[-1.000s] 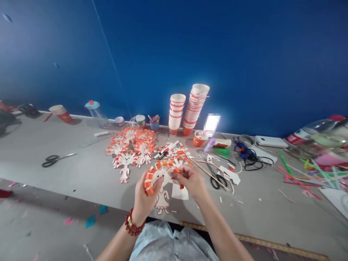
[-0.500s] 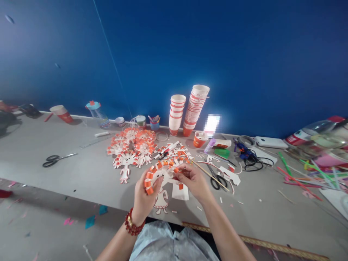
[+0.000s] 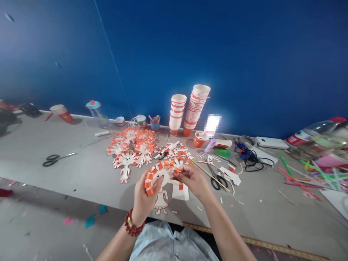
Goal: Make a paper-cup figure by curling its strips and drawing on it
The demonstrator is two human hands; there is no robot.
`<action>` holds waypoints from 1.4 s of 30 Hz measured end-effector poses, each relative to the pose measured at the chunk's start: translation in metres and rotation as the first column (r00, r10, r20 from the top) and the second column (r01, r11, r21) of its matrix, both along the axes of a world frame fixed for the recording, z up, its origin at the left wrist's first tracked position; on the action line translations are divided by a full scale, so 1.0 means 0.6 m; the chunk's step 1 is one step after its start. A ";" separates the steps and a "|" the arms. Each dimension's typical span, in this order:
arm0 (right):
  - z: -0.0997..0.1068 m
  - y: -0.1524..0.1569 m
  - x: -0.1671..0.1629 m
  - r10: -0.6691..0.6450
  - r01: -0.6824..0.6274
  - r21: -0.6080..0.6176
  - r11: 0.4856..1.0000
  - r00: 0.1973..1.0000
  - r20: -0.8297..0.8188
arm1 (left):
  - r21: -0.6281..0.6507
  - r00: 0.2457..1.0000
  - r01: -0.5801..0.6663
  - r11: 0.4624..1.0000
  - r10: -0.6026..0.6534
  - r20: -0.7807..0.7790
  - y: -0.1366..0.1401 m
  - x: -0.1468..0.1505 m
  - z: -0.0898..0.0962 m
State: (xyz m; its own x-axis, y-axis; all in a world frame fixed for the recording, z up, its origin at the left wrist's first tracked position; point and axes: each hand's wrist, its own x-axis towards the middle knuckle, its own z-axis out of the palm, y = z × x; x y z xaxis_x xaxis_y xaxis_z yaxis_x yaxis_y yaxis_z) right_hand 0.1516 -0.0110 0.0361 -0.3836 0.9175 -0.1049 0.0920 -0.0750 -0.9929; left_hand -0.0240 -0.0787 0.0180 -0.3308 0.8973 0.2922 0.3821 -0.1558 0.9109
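"What is the left hand doing?"

"It holds a paper doll by the head. The thumb is on the doll's face."

"And the right hand?"

"Its thumb and a finger pinch a paper strip on the right side of the doll's head."

"So where is the doll?"

"In front of the person's tummy, between the hands. I can't tell if its feet touch the table."

"What is its hair like?"

"Orange curls go around its head."

"What is near the doll?"

"A white paper piece is just beside it, on the right. Farther right of the doll are black scissors, with a thin stick across them."

"And on its other side?"

"A pile of paper dolls is past the doll, to its left."

"What is way back?"

"Two cup stacks stand well past the doll. Bright straws are well off to its right."
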 end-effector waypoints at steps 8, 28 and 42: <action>-0.002 0.007 0.020 0.116 -0.116 -0.015 0.993 0.993 -0.016 | -0.012 1.000 -0.006 1.000 0.006 -0.004 0.004 -0.003 -0.001; 0.004 0.001 0.003 -0.009 0.010 -0.017 1.000 0.998 0.064 | 0.006 1.000 -0.009 1.000 0.009 -0.009 0.000 0.007 -0.003; -0.025 -0.037 0.020 -0.031 0.027 -0.027 0.999 0.988 -0.154 | 0.019 0.998 -0.065 0.998 0.065 0.002 0.006 -0.001 0.002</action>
